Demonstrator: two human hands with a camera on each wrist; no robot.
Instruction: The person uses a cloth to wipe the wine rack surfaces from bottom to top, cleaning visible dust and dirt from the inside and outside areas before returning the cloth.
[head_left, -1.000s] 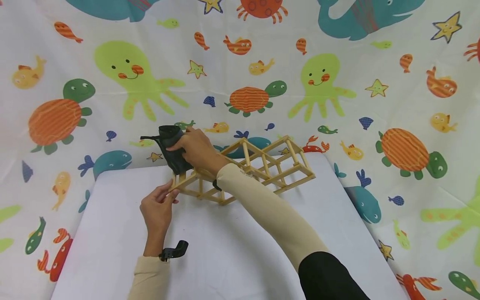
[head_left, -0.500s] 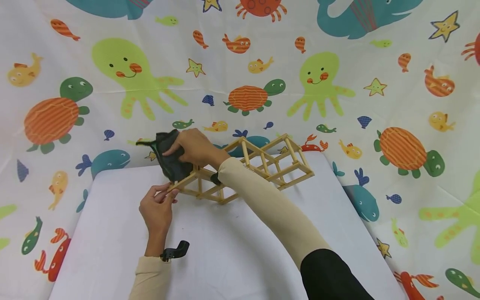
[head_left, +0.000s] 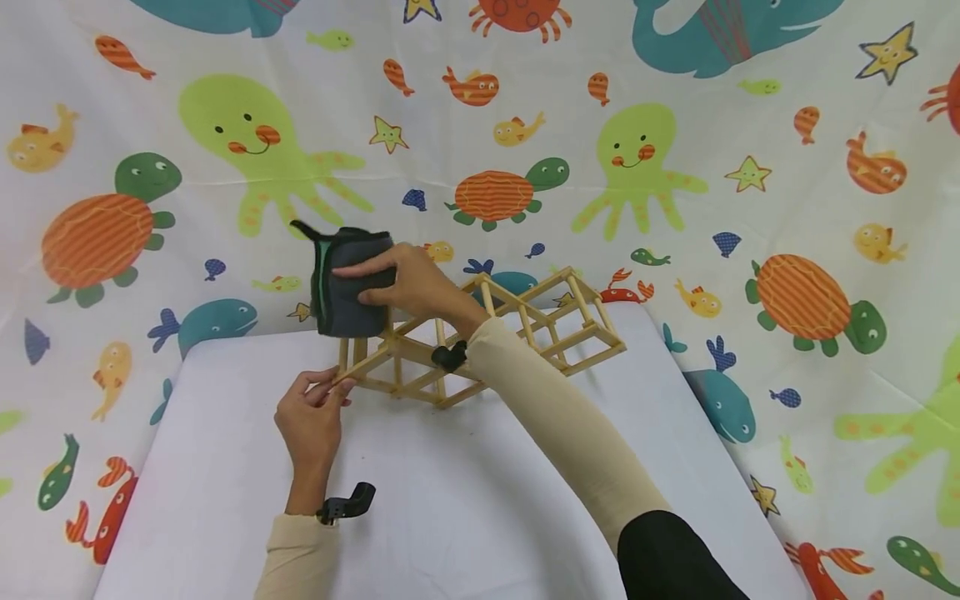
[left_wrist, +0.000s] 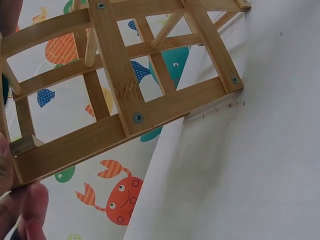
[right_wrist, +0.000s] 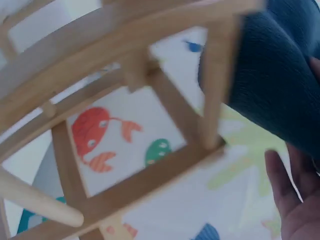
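A slatted wooden rack with several square openings stretches across the back of the white table. My left hand pinches its near left corner, and fingers show at that corner in the left wrist view. Above the rack's left end, my right hand grips a dark grey-blue fabric sleeve or pouch with black trim, a green edge and a strap sticking up. In the right wrist view the dark fabric is beside a rack post. Its far side and the fingers behind it are hidden.
The white table reaches forward beneath both arms. Behind it hangs a cloth printed with sea animals. The rack's raised right part stands right of the right forearm. Each wrist wears a small black camera mount.
My right hand has lifted the dark fabric piece from low at the rack's left end to above it, turning it more upright. The left hand stays at the rack's corner.
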